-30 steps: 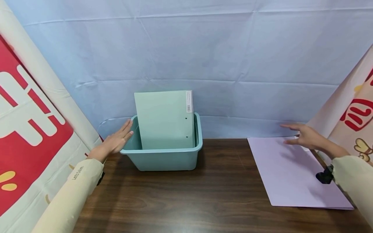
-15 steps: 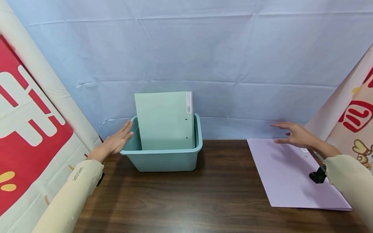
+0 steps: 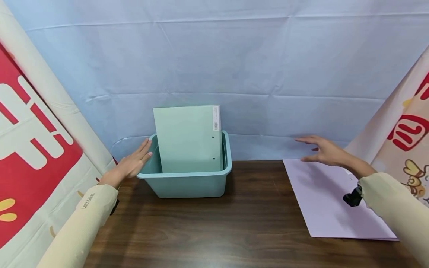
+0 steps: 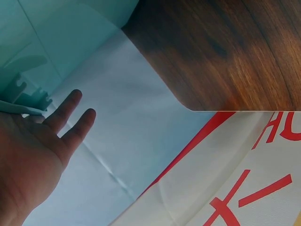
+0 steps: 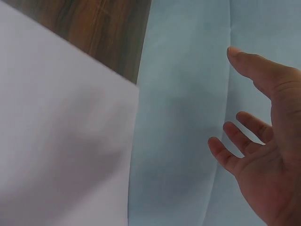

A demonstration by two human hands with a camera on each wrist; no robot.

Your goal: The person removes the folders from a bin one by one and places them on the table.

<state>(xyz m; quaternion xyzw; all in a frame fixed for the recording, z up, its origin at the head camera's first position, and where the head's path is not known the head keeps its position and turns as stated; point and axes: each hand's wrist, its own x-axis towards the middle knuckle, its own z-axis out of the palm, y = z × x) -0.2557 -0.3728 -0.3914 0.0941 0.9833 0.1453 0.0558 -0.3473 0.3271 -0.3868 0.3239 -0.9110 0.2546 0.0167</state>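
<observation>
A blue-green plastic bin point(image 3: 191, 185) stands on the table, with a mint-green folder point(image 3: 187, 139) upright inside, leaning slightly. The left hand point(image 3: 132, 162) is at the bin's left rim, fingers extended; in the left wrist view the hand point(image 4: 37, 150) has its fingers at the bin's edge. A lilac folder point(image 3: 331, 208) lies flat at the right. Above its far edge hovers the right hand point(image 3: 325, 150), thumb and fingers spread and holding nothing. In the right wrist view that hand point(image 5: 263, 155) is apart from the pale folder point(image 5: 61, 117).
A dark wood table point(image 3: 214, 230) spreads in front of the bin and between it and the lilac folder. Light blue cloth point(image 3: 221, 59) hangs behind. Printed red and white cloth point(image 3: 37, 149) hangs at the left, and another printed cloth point(image 3: 409, 130) at the right.
The right hand has moved left above the lilac folder, uncovering more of its right part. The left hand, bin and mint folder look unchanged.
</observation>
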